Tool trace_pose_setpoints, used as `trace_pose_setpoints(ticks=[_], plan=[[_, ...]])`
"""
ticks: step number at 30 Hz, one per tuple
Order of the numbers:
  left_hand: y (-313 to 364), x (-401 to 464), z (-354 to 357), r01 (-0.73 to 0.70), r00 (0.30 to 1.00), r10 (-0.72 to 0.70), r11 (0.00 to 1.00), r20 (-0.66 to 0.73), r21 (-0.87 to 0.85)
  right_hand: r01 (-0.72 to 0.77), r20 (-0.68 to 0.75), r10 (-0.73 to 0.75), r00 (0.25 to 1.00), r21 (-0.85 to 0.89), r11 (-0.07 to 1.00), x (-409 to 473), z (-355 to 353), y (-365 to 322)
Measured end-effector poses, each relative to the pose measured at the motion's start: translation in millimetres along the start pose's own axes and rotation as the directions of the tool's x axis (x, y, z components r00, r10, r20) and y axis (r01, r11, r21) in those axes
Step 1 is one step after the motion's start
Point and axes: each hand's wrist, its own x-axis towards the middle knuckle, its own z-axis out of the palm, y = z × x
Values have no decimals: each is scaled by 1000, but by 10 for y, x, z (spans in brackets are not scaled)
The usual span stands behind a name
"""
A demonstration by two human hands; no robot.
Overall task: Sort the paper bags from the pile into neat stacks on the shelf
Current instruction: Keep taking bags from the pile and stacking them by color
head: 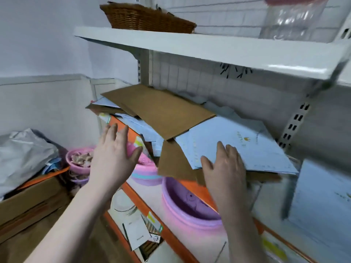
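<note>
My right hand [226,164] lies flat with straight fingers on the pale blue bags [245,145] at the near right of the messy pile, which sits on the orange-edged shelf [131,188] under a brown bag [161,109]; my left hand [114,154] hovers spread and holding nothing just left of the pile. A white shelf [209,48] overhangs the pile, carrying a wicker basket [146,18] and a clear jar [292,18]. Purple tubs [190,207] sit on the level beneath, with cardboard boxes [32,202] far left.
</note>
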Motion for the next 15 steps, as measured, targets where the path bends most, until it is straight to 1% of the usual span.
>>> trace_pose_setpoints(ticks=[2,4,7,9,13,15], plan=[[-283,370,29,-52,998,53,998,25,-18,-33,6,33,999,-4,999,143,138,-358],[-517,711,43,-73,996,75,997,55,-22,-53,6,54,999,-39,998,278,245,-667],[-817,1172,106,-121,990,122,992,66,-20,-87,-27,86,996,-72,994,447,394,-1017],[-952,1433,184,-140,986,143,990,87,-31,-124,-27,123,992,-81,989,553,477,-1175],[-1072,1841,392,-182,977,187,981,101,-64,-172,47,183,982,-184,968,791,614,-1337],[-1067,2010,503,-182,972,193,979,134,-89,-182,80,205,976,-227,957,903,671,-1376]])
